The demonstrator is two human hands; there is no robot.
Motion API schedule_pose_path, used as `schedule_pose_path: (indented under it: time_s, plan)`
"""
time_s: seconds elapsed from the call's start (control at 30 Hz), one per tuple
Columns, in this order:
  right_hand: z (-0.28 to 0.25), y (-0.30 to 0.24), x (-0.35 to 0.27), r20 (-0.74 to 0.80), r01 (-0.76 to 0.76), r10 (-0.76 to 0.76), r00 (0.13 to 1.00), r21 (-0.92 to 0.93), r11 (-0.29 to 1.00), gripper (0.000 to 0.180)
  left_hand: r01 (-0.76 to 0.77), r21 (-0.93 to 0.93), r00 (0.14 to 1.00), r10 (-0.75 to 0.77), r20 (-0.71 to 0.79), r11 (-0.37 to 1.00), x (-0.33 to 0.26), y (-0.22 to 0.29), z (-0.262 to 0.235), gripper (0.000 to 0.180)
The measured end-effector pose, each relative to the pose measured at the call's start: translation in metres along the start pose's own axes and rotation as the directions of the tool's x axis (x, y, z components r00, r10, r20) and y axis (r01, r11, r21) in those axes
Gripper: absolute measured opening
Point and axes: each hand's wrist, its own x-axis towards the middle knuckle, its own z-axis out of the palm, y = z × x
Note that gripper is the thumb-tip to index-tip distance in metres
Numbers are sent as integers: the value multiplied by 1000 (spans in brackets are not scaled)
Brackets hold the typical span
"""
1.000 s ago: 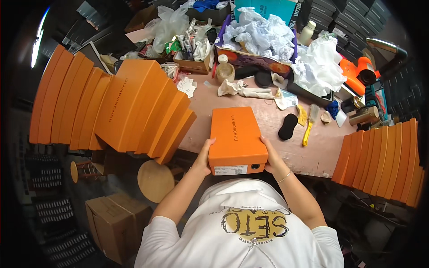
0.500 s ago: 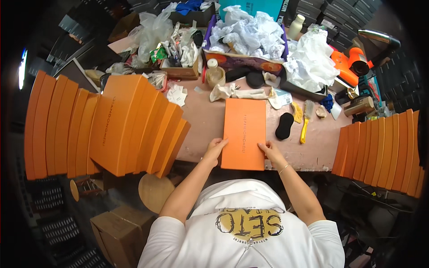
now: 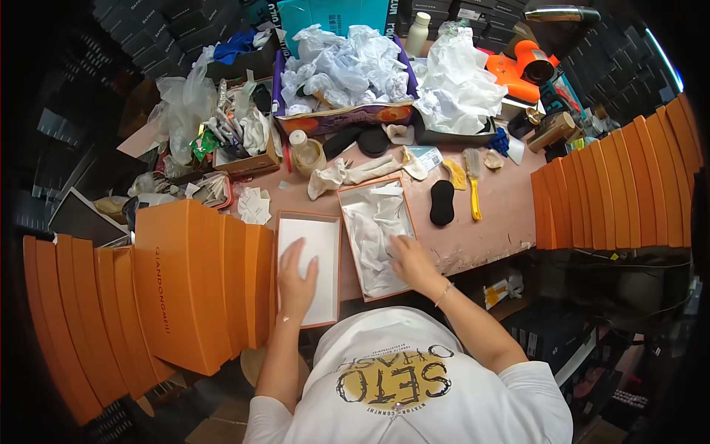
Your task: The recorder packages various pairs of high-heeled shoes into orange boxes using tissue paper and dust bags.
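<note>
An orange shoebox base lies uncovered at the table's front edge, with crumpled white tissue paper filling it. My right hand reaches over its right side, fingers apart and touching the tissue. What lies under the paper is hidden. Beside the base, on its left, the orange lid rests with its white inside facing up. Over that lid is my left hand, fingers spread and holding nothing.
Rows of orange boxes stand at left and right. Behind lie a black sponge-like pad, a yellow-handled brush, white cloth and a jar. Farther back are a tissue-filled purple carton and an orange heat-gun-like tool.
The closed box that both hands held has been opened. Its lid now lies to the left, my left hand has let go, and my right hand is at the tissue. The view has swung.
</note>
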Motion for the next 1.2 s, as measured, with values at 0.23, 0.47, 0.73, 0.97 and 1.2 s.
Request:
schedule_pose_path:
  time_s: [0.23, 0.47, 0.73, 0.97, 1.2]
  plan:
    - [35, 46, 40, 229, -60, 94, 969, -150, 987, 69, -499, 158, 700, 289, 653, 852, 1, -6, 139, 26]
    - [-78, 21, 21, -26, -102, 163, 986, 682, 724, 66, 353, -335, 921, -261, 289, 874, -26, 32, 95, 32]
    - [-67, -32, -8, 71, 413, -482, 873, 418, 809, 66, 597, -780, 706, -338, 623, -190, -50, 49, 119, 75]
    - [-86, 0, 38, 257, -245, 14, 966, 902, 357, 33, 720, -694, 694, -12, 720, -22, -22, 44, 83, 84]
    - [-39, -20, 21, 84, -109, 77, 993, 905, 412, 41, 556, -830, 794, -319, 516, 40, -65, 64, 74, 67]
